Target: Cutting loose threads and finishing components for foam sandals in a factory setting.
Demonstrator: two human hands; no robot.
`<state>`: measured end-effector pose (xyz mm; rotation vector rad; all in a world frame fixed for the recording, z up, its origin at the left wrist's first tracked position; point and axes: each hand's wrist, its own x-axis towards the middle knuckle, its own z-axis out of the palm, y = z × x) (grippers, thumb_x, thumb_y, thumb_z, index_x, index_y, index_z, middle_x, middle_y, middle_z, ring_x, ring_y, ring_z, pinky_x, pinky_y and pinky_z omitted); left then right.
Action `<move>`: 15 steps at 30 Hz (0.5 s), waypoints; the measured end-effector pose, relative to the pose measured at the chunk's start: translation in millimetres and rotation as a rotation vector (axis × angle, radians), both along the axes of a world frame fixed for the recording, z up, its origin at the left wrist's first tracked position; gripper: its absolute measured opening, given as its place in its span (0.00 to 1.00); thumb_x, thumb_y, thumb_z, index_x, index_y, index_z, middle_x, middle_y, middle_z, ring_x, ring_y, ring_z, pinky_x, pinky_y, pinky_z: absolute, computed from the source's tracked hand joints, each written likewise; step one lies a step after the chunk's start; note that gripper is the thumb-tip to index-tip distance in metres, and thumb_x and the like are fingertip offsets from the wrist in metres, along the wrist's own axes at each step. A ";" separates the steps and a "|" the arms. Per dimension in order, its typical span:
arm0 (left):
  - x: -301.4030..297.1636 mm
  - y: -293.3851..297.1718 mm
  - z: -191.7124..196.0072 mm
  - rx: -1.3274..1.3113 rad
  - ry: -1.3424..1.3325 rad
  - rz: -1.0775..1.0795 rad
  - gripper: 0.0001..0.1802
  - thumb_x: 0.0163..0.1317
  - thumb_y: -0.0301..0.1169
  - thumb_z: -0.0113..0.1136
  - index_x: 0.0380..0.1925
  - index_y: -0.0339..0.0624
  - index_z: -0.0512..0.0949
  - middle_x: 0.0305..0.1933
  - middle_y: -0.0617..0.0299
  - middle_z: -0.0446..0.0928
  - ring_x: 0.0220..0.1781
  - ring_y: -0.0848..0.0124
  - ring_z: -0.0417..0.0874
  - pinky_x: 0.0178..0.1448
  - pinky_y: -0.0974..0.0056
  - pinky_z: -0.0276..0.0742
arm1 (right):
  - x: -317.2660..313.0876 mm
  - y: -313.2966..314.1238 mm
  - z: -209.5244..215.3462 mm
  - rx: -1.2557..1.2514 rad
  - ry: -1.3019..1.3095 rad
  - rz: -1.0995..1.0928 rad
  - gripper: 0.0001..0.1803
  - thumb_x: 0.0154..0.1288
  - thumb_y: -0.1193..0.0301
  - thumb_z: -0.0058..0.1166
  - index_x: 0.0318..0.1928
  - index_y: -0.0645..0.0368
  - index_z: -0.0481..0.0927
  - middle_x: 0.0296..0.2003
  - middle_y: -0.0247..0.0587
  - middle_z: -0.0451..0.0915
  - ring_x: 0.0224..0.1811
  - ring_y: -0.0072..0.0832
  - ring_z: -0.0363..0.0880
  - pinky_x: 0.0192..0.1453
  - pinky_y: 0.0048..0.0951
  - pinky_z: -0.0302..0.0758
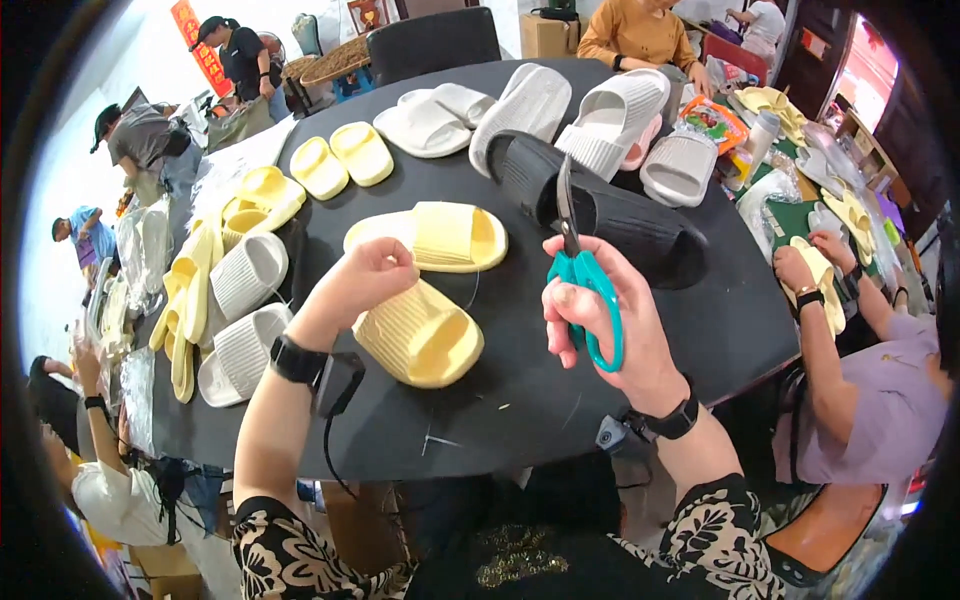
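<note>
My right hand (610, 320) grips a pair of scissors (588, 290) with teal handles, its dark blades pointing up and seemingly together. My left hand (365, 280) is closed in a pinch over a pair of pale yellow slippers; whatever its fingertips may hold is too small to make out. One yellow slipper (460, 237) lies just beyond that hand, the other yellow slipper (425, 335) nearer me, partly beneath the fingers. A thin clear strand (474, 290) shows at the right edge of the far slipper. Cut-off bits (436, 440) lie on the table in front of me.
Large black slippers (640, 225) lie beyond the scissors. Grey slippers (520, 110) and small yellow slippers (362, 153) line the far side of the dark table (530, 430). Grey slippers (250, 275) and stacked yellow ones (185, 290) are at left. A co-worker (870, 390) handles a slipper at right.
</note>
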<state>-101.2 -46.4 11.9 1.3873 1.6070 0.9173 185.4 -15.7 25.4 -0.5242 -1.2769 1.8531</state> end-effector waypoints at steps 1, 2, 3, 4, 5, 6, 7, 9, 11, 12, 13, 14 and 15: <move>-0.9 -11.3 -1.5 -0.013 -0.045 0.001 0.05 0.58 0.28 0.59 0.28 0.39 0.74 0.23 0.69 0.73 0.24 0.82 0.72 0.27 0.75 0.66 | -4.0 -0.2 0.3 -0.011 0.001 0.008 0.21 0.61 0.71 0.54 0.53 0.64 0.67 0.26 0.38 0.73 0.19 0.22 0.74 0.17 0.20 0.69; -1.2 -22.4 1.0 -0.066 -0.039 0.039 0.06 0.58 0.27 0.58 0.27 0.37 0.74 0.22 0.67 0.73 0.23 0.81 0.73 0.27 0.75 0.69 | -8.1 -0.1 0.3 -0.008 -0.035 0.036 0.21 0.61 0.71 0.54 0.54 0.64 0.67 0.26 0.38 0.73 0.19 0.21 0.74 0.17 0.20 0.69; -3.4 -32.1 -2.8 -0.075 -0.036 0.049 0.06 0.58 0.27 0.58 0.27 0.37 0.74 0.22 0.67 0.73 0.23 0.81 0.73 0.27 0.75 0.69 | -13.0 -0.1 0.3 -0.004 -0.068 0.066 0.21 0.61 0.71 0.54 0.54 0.64 0.67 0.26 0.38 0.73 0.19 0.21 0.74 0.17 0.19 0.69; -6.0 -41.0 -8.0 -0.013 -0.044 0.111 0.06 0.58 0.27 0.58 0.27 0.36 0.74 0.22 0.67 0.74 0.22 0.80 0.74 0.27 0.75 0.70 | -17.9 1.1 -1.0 0.008 -0.104 0.118 0.22 0.61 0.71 0.54 0.54 0.63 0.67 0.27 0.36 0.74 0.19 0.19 0.74 0.18 0.18 0.69; -8.4 -49.2 -11.4 0.051 -0.051 0.173 0.06 0.58 0.27 0.58 0.27 0.36 0.74 0.22 0.66 0.74 0.22 0.79 0.75 0.28 0.74 0.71 | -23.4 4.1 -4.4 0.000 -0.102 0.128 0.22 0.61 0.71 0.54 0.54 0.63 0.67 0.27 0.36 0.74 0.19 0.19 0.74 0.18 0.18 0.69; -8.4 -55.5 -12.5 0.070 -0.109 0.202 0.06 0.58 0.27 0.57 0.26 0.36 0.75 0.22 0.65 0.74 0.22 0.79 0.75 0.28 0.74 0.71 | -28.3 8.2 -9.6 0.020 -0.155 0.223 0.23 0.61 0.70 0.55 0.55 0.63 0.66 0.27 0.34 0.74 0.20 0.17 0.74 0.18 0.17 0.69; -7.1 -59.5 -13.4 0.065 -0.107 0.210 0.06 0.58 0.27 0.57 0.26 0.36 0.75 0.22 0.65 0.74 0.22 0.79 0.75 0.28 0.74 0.71 | -32.9 11.7 -14.5 0.042 -0.208 0.317 0.24 0.61 0.70 0.56 0.56 0.63 0.66 0.27 0.33 0.74 0.20 0.15 0.73 0.18 0.16 0.68; -4.7 -64.7 -16.0 0.130 -0.269 0.320 0.06 0.58 0.27 0.57 0.25 0.36 0.75 0.21 0.65 0.74 0.22 0.78 0.74 0.28 0.74 0.71 | -42.7 17.8 -23.4 0.225 -0.366 0.371 0.33 0.59 0.61 0.60 0.57 0.68 0.64 0.29 0.33 0.75 0.23 0.13 0.72 0.26 0.17 0.69; -6.0 -67.8 -18.0 0.159 -0.268 0.319 0.06 0.59 0.27 0.57 0.26 0.36 0.74 0.22 0.65 0.74 0.22 0.79 0.74 0.28 0.74 0.71 | -58.1 22.5 -44.7 0.407 -0.320 0.342 0.29 0.61 0.65 0.59 0.58 0.64 0.64 0.29 0.30 0.73 0.21 0.12 0.71 0.21 0.13 0.68; -6.7 -68.8 -20.1 0.188 -0.293 0.343 0.06 0.59 0.27 0.57 0.27 0.36 0.74 0.23 0.65 0.74 0.22 0.79 0.74 0.28 0.74 0.70 | -62.7 21.4 -41.3 0.405 -0.319 0.352 0.29 0.61 0.65 0.59 0.58 0.64 0.64 0.29 0.30 0.73 0.21 0.12 0.71 0.21 0.13 0.68; -7.6 -69.6 -21.5 0.219 -0.319 0.365 0.06 0.60 0.28 0.57 0.28 0.36 0.74 0.23 0.65 0.74 0.22 0.79 0.73 0.28 0.74 0.70 | -65.8 19.5 -34.1 0.316 -0.366 0.456 0.28 0.61 0.64 0.58 0.57 0.64 0.65 0.29 0.31 0.73 0.22 0.13 0.72 0.21 0.14 0.69; -9.7 -70.2 -22.0 0.225 -0.334 0.365 0.06 0.60 0.28 0.57 0.29 0.37 0.73 0.24 0.65 0.74 0.22 0.79 0.73 0.28 0.74 0.70 | -69.1 18.2 -30.6 0.226 -0.413 0.558 0.28 0.62 0.63 0.57 0.57 0.64 0.65 0.29 0.32 0.74 0.23 0.14 0.73 0.22 0.15 0.71; -9.7 -69.3 -21.6 0.226 -0.334 0.369 0.06 0.60 0.28 0.57 0.29 0.37 0.73 0.24 0.65 0.74 0.22 0.79 0.73 0.28 0.74 0.70 | -71.0 18.0 -31.0 0.227 -0.413 0.562 0.28 0.62 0.63 0.57 0.57 0.64 0.65 0.29 0.32 0.74 0.23 0.14 0.73 0.22 0.15 0.71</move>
